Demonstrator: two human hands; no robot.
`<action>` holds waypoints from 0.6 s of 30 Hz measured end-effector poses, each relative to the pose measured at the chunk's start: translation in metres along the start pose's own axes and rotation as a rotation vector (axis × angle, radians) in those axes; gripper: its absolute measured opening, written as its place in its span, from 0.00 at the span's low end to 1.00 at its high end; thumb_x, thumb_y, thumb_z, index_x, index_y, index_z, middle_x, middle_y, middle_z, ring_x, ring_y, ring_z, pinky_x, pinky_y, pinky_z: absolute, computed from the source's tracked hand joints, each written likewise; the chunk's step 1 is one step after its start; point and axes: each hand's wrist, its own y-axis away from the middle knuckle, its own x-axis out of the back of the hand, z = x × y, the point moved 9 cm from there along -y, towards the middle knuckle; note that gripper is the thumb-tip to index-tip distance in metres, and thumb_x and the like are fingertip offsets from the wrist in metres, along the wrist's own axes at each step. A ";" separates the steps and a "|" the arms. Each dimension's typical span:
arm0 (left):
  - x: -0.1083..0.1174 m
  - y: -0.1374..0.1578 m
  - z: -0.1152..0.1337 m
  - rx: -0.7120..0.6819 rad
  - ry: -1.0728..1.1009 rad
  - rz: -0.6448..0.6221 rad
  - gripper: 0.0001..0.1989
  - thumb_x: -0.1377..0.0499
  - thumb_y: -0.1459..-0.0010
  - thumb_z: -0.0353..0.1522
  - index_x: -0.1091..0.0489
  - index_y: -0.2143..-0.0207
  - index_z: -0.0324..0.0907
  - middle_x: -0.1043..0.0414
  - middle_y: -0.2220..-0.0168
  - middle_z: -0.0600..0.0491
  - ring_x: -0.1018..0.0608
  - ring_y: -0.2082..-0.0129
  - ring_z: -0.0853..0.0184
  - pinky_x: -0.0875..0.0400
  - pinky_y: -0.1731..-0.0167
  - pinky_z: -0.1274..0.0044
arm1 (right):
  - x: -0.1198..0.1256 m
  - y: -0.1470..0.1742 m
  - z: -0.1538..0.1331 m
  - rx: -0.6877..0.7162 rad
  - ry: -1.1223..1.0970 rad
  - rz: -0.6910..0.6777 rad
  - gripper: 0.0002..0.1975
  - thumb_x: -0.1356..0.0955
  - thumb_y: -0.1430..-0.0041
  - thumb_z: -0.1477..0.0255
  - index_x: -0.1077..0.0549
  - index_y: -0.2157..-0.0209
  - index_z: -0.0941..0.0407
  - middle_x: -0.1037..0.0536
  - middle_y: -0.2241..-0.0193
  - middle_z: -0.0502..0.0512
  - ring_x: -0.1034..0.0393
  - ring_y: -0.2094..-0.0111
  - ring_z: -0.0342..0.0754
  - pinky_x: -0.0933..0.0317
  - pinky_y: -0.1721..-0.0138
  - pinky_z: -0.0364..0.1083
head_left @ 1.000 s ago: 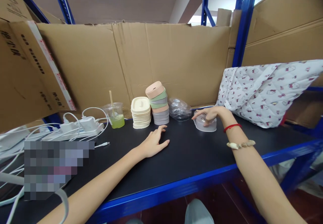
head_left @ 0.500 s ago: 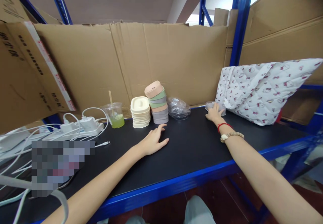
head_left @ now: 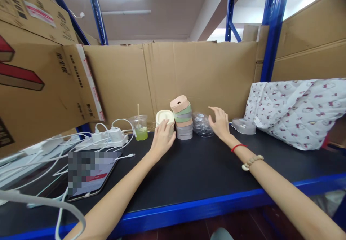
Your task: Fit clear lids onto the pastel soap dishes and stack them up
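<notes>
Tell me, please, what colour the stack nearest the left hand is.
The stack is cream; head view.

Cream stack: rounded-square pieces, upright on the bench, front mostly hidden. Coloured stack just right of it: peach piece on top with a dark slot, then green, grey, green, peach, greys at the bottom; upper pieces tilted, top one shifted left. Clear plastic pile beside that: see-through, rounded, bunched together at a slant, count unclear. Single clear plastic piece further right, apart from the pile, wide rim down.
</notes>
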 end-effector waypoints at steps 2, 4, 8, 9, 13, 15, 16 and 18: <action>0.012 -0.003 -0.018 0.061 -0.027 0.082 0.22 0.53 0.42 0.33 0.40 0.45 0.39 0.44 0.41 0.38 0.43 0.39 0.54 0.47 0.44 0.61 | -0.012 -0.008 -0.032 0.064 -0.049 -0.019 0.22 0.42 0.44 0.70 0.35 0.48 0.58 0.34 0.49 0.64 0.41 0.46 0.56 0.50 0.45 0.58; 0.016 -0.005 -0.034 0.104 -0.031 0.112 0.24 0.53 0.41 0.33 0.42 0.43 0.39 0.46 0.40 0.38 0.42 0.39 0.53 0.46 0.44 0.59 | -0.024 -0.017 -0.060 0.098 -0.086 -0.029 0.23 0.40 0.44 0.68 0.37 0.46 0.56 0.37 0.46 0.64 0.44 0.44 0.58 0.50 0.44 0.59; 0.010 -0.008 -0.060 0.176 0.019 0.057 0.21 0.52 0.41 0.32 0.37 0.46 0.39 0.45 0.42 0.36 0.40 0.41 0.53 0.45 0.45 0.60 | -0.043 -0.036 -0.095 0.106 -0.122 -0.086 0.29 0.35 0.46 0.65 0.40 0.42 0.53 0.46 0.41 0.65 0.48 0.41 0.64 0.49 0.45 0.63; 0.007 -0.010 -0.065 0.193 0.053 0.030 0.19 0.52 0.41 0.31 0.35 0.48 0.39 0.42 0.44 0.37 0.38 0.42 0.54 0.43 0.46 0.61 | -0.048 -0.039 -0.100 0.101 -0.128 -0.117 0.29 0.34 0.47 0.65 0.39 0.43 0.53 0.47 0.40 0.65 0.47 0.42 0.64 0.48 0.47 0.63; -0.001 -0.014 -0.076 0.234 0.222 -0.017 0.11 0.51 0.42 0.29 0.33 0.58 0.42 0.32 0.55 0.46 0.29 0.52 0.62 0.37 0.49 0.67 | -0.056 -0.045 -0.102 0.072 -0.119 -0.195 0.23 0.32 0.49 0.69 0.32 0.50 0.55 0.44 0.42 0.67 0.38 0.47 0.64 0.43 0.50 0.61; 0.003 -0.015 -0.075 0.234 0.267 0.018 0.08 0.49 0.43 0.28 0.33 0.62 0.42 0.31 0.58 0.48 0.28 0.53 0.63 0.37 0.50 0.68 | -0.053 -0.043 -0.100 0.081 -0.122 -0.163 0.18 0.31 0.50 0.70 0.30 0.55 0.55 0.41 0.44 0.66 0.38 0.47 0.63 0.43 0.50 0.61; 0.006 -0.015 -0.073 0.230 0.282 0.043 0.07 0.47 0.44 0.27 0.32 0.64 0.42 0.31 0.58 0.49 0.28 0.54 0.63 0.37 0.50 0.68 | -0.051 -0.042 -0.099 0.083 -0.130 -0.137 0.17 0.31 0.50 0.70 0.29 0.57 0.56 0.40 0.45 0.66 0.39 0.46 0.62 0.44 0.49 0.61; 0.013 -0.014 -0.067 0.221 0.315 0.109 0.05 0.45 0.47 0.26 0.32 0.67 0.41 0.32 0.60 0.49 0.28 0.54 0.63 0.37 0.49 0.68 | -0.044 -0.038 -0.097 0.071 -0.159 -0.070 0.14 0.30 0.51 0.70 0.29 0.60 0.55 0.39 0.45 0.65 0.41 0.45 0.61 0.45 0.48 0.61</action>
